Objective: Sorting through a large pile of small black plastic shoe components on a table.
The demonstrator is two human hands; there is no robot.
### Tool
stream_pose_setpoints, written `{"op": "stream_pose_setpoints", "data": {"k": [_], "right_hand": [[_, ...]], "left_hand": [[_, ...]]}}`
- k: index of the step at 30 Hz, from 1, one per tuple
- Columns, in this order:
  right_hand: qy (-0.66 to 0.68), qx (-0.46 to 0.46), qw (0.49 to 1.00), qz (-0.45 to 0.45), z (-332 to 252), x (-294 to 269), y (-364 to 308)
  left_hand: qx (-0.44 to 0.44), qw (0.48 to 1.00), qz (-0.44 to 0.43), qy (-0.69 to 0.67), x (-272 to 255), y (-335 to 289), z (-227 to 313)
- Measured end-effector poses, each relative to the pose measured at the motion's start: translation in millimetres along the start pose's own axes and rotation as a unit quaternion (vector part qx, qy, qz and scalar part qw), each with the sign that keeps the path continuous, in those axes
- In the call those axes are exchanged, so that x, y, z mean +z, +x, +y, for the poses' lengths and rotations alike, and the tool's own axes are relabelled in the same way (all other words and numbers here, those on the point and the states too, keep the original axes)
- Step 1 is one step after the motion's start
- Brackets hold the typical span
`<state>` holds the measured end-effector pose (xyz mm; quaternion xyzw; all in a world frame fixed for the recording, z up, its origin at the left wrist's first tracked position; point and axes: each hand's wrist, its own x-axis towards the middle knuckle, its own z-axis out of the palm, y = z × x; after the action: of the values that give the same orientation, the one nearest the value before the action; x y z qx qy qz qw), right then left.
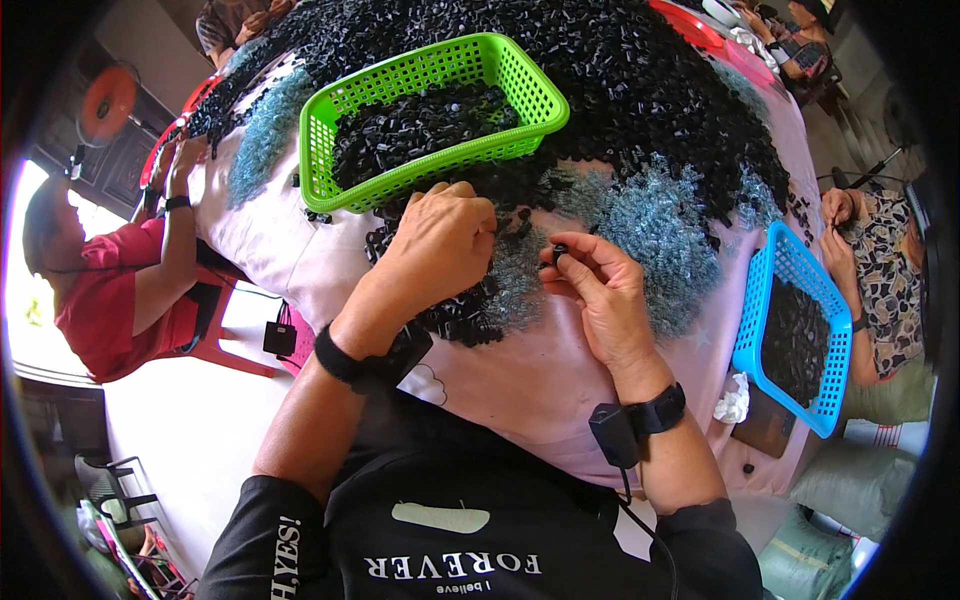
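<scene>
My left hand (440, 240) is curled closed, knuckles up, just in front of the green basket (530, 92). Whatever its fingers hold is hidden. My right hand (608, 295) pinches a small black plastic piece (559, 250) between thumb and fingertips. Between and below the hands lie loose black pieces (465, 315) mixed with small clear bluish pieces (520, 275). A larger heap of clear bluish pieces (665, 235) rises beyond my right hand. The green basket, standing among the heaps, holds many black pieces (420, 125).
A big black heap (620, 80) covers the far table. At right, a tilted blue basket (785, 390) of black pieces stands by crumpled tissue (733, 400). Co-workers sit around: one in a red shirt (120, 290) at left, one in a patterned top (890, 290) at right.
</scene>
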<state>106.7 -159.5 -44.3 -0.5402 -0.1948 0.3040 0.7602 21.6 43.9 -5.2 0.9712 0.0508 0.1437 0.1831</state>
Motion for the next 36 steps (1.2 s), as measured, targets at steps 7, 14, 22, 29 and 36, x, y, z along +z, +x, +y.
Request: {"op": "stream_pose_setpoints", "data": {"k": [7,14,22,29,36], "right_hand": [[0.009,0.038,0.998,-0.049,1.5,-2.5,-0.8],[0.049,0.027,0.996,-0.071,6.2,-3.2,-1.0],[0.049,0.017,0.997,-0.064,8.4,-4.0,0.7],[0.069,0.021,0.995,-0.063,6.9,-4.6,1.0],[0.077,0.036,0.995,-0.056,7.8,-8.0,2.0]], "left_hand": [[-0.032,0.972,-0.039,-0.230,-17.1,-0.8,19.9],[-0.057,0.961,-0.045,-0.268,-10.8,-1.4,41.3],[-0.029,0.967,0.018,-0.252,3.9,-4.4,43.2],[0.048,0.981,0.087,-0.167,-0.5,-2.9,44.3],[0.085,0.979,0.080,-0.168,4.4,-4.5,50.1]]}}
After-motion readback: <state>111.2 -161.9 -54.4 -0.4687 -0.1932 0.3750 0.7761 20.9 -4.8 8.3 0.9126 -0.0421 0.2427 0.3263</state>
